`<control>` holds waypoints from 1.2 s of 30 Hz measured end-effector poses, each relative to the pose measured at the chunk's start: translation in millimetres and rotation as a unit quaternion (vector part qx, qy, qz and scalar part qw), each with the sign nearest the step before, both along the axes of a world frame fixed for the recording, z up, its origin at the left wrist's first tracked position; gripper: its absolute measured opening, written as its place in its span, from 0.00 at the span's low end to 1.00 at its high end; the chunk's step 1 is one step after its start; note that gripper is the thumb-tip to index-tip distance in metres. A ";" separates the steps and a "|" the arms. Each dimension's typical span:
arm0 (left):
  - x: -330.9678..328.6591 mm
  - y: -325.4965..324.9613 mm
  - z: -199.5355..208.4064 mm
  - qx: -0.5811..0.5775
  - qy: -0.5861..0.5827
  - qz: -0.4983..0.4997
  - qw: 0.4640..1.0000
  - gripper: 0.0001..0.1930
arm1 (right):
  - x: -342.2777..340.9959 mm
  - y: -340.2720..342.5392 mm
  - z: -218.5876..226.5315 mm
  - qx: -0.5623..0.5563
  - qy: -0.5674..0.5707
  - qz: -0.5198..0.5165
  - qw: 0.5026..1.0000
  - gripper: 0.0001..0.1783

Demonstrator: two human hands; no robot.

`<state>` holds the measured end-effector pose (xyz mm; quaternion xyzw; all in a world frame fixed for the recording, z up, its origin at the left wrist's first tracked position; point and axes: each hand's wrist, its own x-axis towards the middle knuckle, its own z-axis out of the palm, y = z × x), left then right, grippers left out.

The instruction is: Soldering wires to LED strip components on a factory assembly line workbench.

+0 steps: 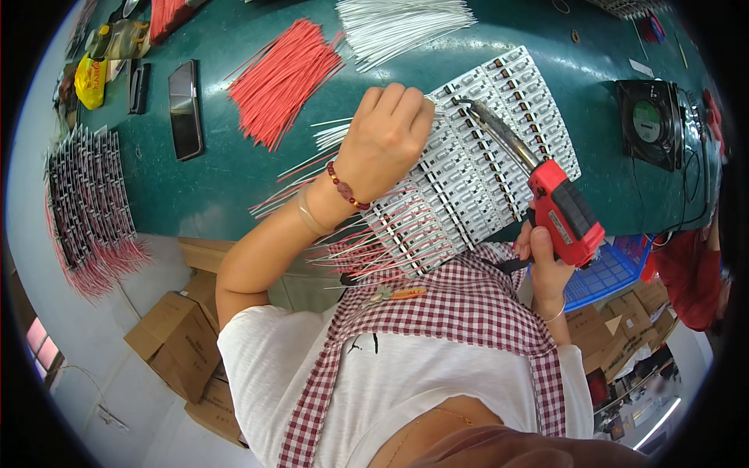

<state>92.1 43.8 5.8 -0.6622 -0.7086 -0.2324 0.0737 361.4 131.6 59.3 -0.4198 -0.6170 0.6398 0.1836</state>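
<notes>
My left hand (392, 134) is closed over the far left edge of a panel of small white circuit boards (488, 144), its fingertips together at the surface. A bunch of white wires (334, 136) sticks out from under its palm side; the held part is hidden. My right hand (545, 261) grips a red and black soldering gun (563, 210) below the panel's right side. The gun's bent metal tip reaches the panel just right of my left fingertips. Red and white wires (390, 238) stick out along the panel's near left edge.
Loose red wires (287, 82) and white wires (402, 27) lie beyond the panel. A phone (185, 109) rests on the green table (211, 199) to the left, near a wired panel (90, 203) hanging over the edge. A black fan (649, 123) stands right; a blue basket (605, 281) sits below.
</notes>
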 end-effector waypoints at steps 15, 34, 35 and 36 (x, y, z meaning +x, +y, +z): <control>14.1 -3.7 -2.2 0.000 -0.033 -0.009 0.999 0.12 | 26.2 0.1 -27.5 0.056 -0.075 0.060 0.994 0.13; 25.0 -7.6 6.4 -0.004 -0.048 -0.005 0.999 0.16 | 23.3 -6.7 -8.5 0.001 -0.027 0.018 0.999 0.21; 26.6 -7.9 6.1 -0.004 -0.048 -0.006 0.999 0.16 | 24.7 -7.3 -9.6 -0.004 -0.028 0.019 0.999 0.20; 27.8 -8.1 5.5 -0.011 -0.055 -0.007 0.998 0.17 | 26.2 -7.5 -10.8 -0.009 -0.029 0.021 0.999 0.19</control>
